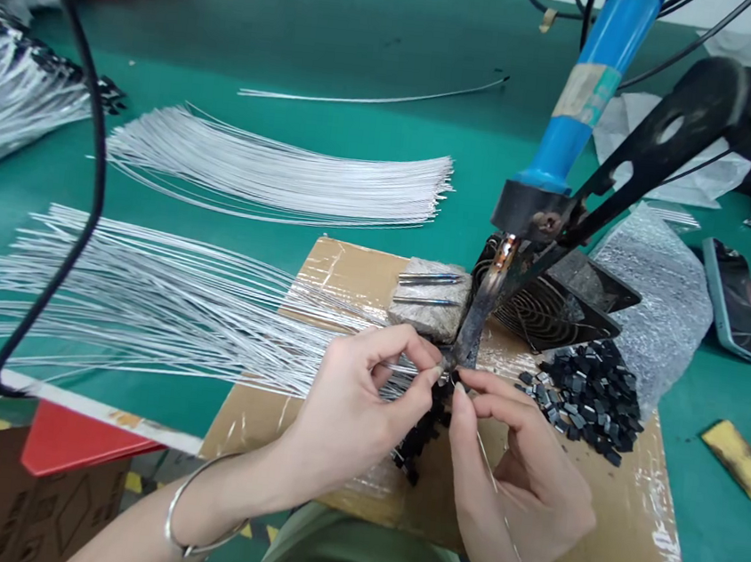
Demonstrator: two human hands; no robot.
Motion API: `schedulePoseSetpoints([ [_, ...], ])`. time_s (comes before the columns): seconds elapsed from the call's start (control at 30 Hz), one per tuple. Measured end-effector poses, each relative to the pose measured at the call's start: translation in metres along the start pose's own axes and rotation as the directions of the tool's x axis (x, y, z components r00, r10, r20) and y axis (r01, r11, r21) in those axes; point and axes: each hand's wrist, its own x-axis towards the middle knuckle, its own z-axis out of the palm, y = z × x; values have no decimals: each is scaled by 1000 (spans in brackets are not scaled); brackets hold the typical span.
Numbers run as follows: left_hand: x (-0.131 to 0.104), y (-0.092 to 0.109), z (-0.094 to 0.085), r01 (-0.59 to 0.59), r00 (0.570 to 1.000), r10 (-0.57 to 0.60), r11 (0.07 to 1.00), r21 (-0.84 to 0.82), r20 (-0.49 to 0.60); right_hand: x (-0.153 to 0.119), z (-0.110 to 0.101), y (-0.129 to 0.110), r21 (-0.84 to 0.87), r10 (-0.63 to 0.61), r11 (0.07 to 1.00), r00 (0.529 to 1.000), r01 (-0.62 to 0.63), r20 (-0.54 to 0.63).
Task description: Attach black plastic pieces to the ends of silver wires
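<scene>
A blue-handled soldering iron (569, 131) is clamped in a black stand, its tip pointing down at the cardboard (619, 512). Just under the tip, my left hand (363, 396) pinches something too small to make out. Close beside it, thumb and fingers of my right hand (516, 475) are closed on a thin wire (495, 481) that trails down across the palm. White cables (211, 317) spread leftward from behind my left hand. Small black connectors (595, 398) lie heaped to the right; others (415, 451) lie beneath my hands.
A stone-like block (431, 300) with metal tips and a black fan (547, 308) stand behind my hands. A cable bundle (280, 168) lies farther back. At the right are a phone (736, 301) and a yellow sponge (742, 461). A black cord (97, 153) hangs at the left.
</scene>
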Motion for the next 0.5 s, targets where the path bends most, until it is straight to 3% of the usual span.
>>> schedulePoseSetpoints([
  [0.5, -4, -2, -1, -61, 998, 62, 998, 34, -26, 2, 1, -2, -25, -42, 999, 999, 42, -15],
])
